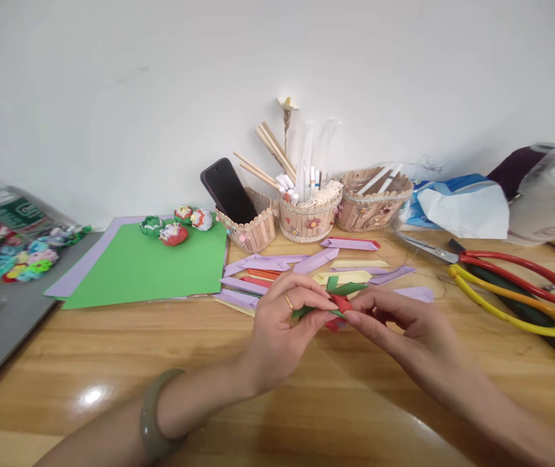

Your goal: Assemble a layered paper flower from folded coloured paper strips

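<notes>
My left hand (282, 321) and my right hand (394, 321) meet over the wooden table (111, 363), both pinched on a small folded paper piece (339, 299) made of green and red strips. A ring sits on a left finger and a green bangle (153, 421) circles my left wrist. Just behind the hands lie several folded paper strips (277, 264) in lilac, red and yellow.
Green sheet (150, 266) on lilac paper at left, with small paper balls (174, 232). Three popsicle-stick baskets (309, 217) stand by the wall; a phone (228, 191) leans in one. Red and yellow scissors (515, 285) lie right. Paper flowers (4, 256) at far left.
</notes>
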The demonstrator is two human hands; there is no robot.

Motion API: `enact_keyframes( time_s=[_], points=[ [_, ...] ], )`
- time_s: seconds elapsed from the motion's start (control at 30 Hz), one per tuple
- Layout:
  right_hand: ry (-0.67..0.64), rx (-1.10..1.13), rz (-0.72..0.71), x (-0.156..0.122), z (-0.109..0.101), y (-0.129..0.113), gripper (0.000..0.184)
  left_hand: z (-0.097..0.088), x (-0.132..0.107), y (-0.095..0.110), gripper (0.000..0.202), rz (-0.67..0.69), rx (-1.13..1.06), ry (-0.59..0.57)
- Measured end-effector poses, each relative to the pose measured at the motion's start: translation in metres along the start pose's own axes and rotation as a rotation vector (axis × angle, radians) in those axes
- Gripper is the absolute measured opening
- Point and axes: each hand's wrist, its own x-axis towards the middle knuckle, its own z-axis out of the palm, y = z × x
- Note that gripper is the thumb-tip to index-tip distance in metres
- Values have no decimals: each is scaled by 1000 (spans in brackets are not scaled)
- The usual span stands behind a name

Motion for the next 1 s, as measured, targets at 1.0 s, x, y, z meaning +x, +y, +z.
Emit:
enact_keyframes(
  time_s=[1.0],
  points=[
    [-64,154,235,-4,11,8,33,9,-3,-10,11,-295,-243,59]
  ],
)
